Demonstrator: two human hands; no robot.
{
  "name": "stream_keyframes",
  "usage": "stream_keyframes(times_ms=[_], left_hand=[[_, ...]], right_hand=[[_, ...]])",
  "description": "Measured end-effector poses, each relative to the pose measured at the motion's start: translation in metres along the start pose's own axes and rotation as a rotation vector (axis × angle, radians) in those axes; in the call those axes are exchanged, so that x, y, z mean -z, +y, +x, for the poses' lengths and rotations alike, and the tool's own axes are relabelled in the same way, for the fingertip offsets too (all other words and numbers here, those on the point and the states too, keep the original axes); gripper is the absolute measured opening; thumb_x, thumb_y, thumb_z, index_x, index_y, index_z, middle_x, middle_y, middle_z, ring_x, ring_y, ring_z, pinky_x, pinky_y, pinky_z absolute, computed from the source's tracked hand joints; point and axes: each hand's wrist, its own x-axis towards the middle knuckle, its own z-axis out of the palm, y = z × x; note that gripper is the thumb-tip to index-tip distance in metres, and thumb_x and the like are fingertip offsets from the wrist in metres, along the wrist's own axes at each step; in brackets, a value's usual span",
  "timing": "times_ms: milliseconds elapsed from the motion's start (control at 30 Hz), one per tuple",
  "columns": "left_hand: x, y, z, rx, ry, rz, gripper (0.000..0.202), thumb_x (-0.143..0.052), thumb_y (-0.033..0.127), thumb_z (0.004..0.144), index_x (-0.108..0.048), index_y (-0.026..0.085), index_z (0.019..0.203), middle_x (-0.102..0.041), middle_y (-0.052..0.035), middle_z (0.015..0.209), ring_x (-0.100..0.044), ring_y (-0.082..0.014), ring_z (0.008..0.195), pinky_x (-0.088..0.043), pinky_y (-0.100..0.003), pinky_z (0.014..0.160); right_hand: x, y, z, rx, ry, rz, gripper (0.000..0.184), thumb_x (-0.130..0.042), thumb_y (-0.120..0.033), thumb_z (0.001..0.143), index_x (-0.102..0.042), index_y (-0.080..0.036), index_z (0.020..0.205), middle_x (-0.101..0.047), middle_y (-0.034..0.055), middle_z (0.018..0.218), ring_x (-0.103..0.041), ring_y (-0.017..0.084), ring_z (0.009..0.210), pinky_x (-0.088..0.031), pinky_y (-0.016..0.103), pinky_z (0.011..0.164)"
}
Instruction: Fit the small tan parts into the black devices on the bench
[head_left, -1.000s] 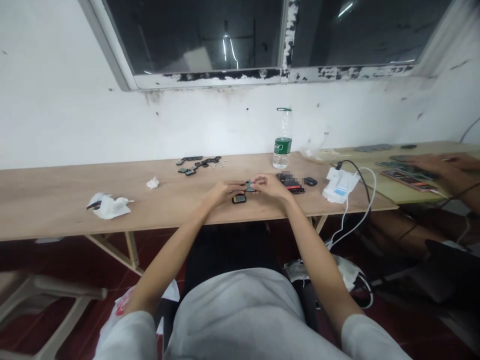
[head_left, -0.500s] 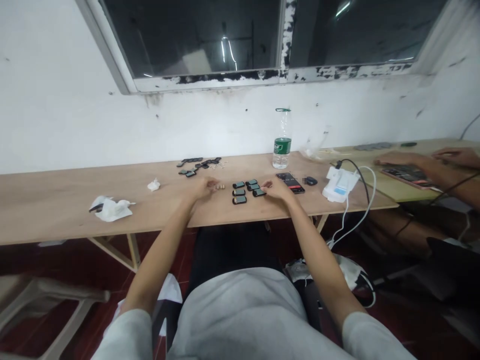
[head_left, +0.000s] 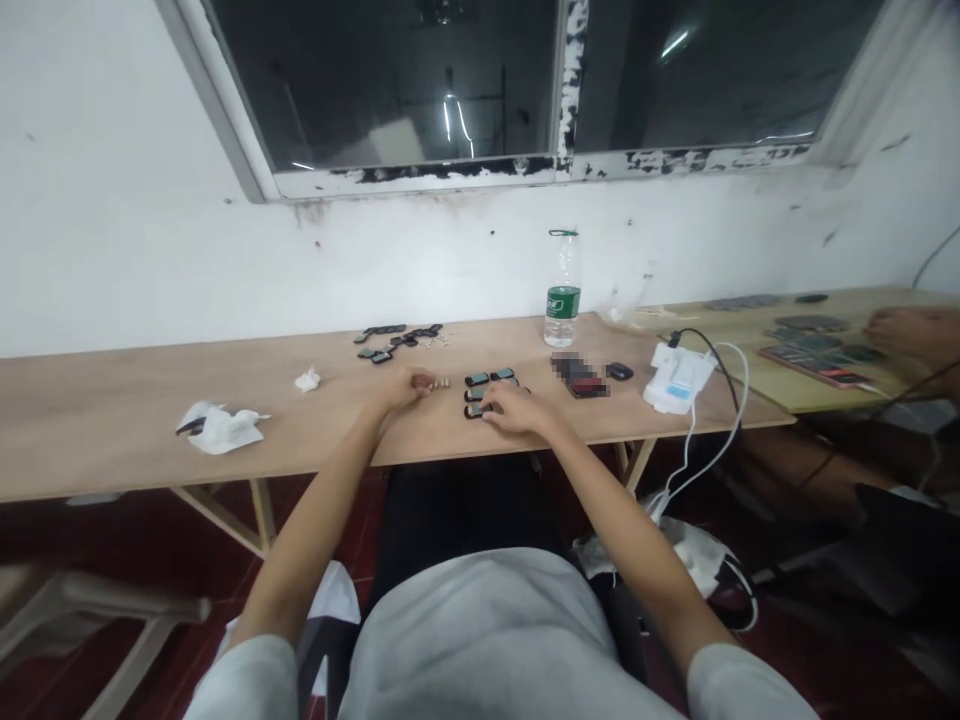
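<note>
Several small dark rectangular devices with pale screens [head_left: 489, 378] lie in a tight group on the wooden table [head_left: 112, 420] in front of me. My right hand [head_left: 512, 409] rests over the near ones, fingers curled down onto them; what it grips, if anything, is hidden. My left hand [head_left: 409, 384] lies on the table just left of the group, fingers curled in a loose fist, with a few tiny pale bits [head_left: 443, 382] beside its knuckles. A second scatter of the same small devices [head_left: 396, 338] lies farther back.
A water bottle with a green label [head_left: 562, 288] stands at the back. A phone [head_left: 581, 375], a small black object [head_left: 619, 371] and a white charger with cables [head_left: 679, 375] lie to the right. Crumpled tissues [head_left: 220, 424] lie left. Another person's hand [head_left: 904, 332] works at the adjoining table.
A second ago both hands held one small device together above the table. It now lies with the others; my left hand drew back left and my right hand moved onto the group.
</note>
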Motion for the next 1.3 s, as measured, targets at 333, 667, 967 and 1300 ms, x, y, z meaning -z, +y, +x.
stream_keyframes(times_ms=[333,667,967,1300], left_hand=[[-0.047,0.084,-0.061,-0.38,0.1,0.306,0.038,-0.063,0.054,0.096,-0.081,0.021,0.09,-0.079,-0.0072,0.098,-0.072,-0.0217,0.081,-0.058,-0.031,0.075],[-0.071,0.072,-0.056,-0.628,0.079,0.485,0.025,-0.063,0.024,0.094,-0.074,0.022,0.116,-0.074,-0.0095,0.113,-0.071,-0.0244,0.103,-0.058,-0.038,0.095],[-0.065,0.081,-0.063,-0.55,0.094,0.325,0.025,-0.061,0.037,0.097,-0.078,0.023,0.11,-0.076,-0.0094,0.119,-0.072,-0.0247,0.109,-0.057,-0.039,0.102],[-0.064,0.074,-0.068,-0.613,0.14,0.33,0.028,-0.057,0.038,0.1,-0.08,0.024,0.108,-0.078,-0.0097,0.12,-0.074,-0.0246,0.111,-0.058,-0.041,0.105]], right_hand=[[0.011,0.001,-0.003,-0.075,-0.09,0.03,0.019,-0.072,-0.017,0.091,-0.072,-0.017,0.111,-0.075,0.0107,0.108,-0.068,0.024,0.097,-0.048,0.031,0.082],[0.012,0.001,-0.002,-0.077,0.003,0.208,0.013,-0.068,-0.015,0.09,-0.073,-0.015,0.101,-0.075,0.0048,0.092,-0.064,0.018,0.078,-0.045,0.026,0.07],[0.01,0.01,0.001,-0.086,0.088,0.464,0.019,-0.066,-0.019,0.092,-0.076,-0.014,0.107,-0.079,0.0089,0.103,-0.072,0.019,0.09,-0.054,0.03,0.082],[0.013,0.012,0.001,-0.091,0.085,0.563,0.023,-0.07,-0.027,0.092,-0.08,-0.015,0.108,-0.081,0.0124,0.11,-0.075,0.024,0.097,-0.057,0.036,0.091]])
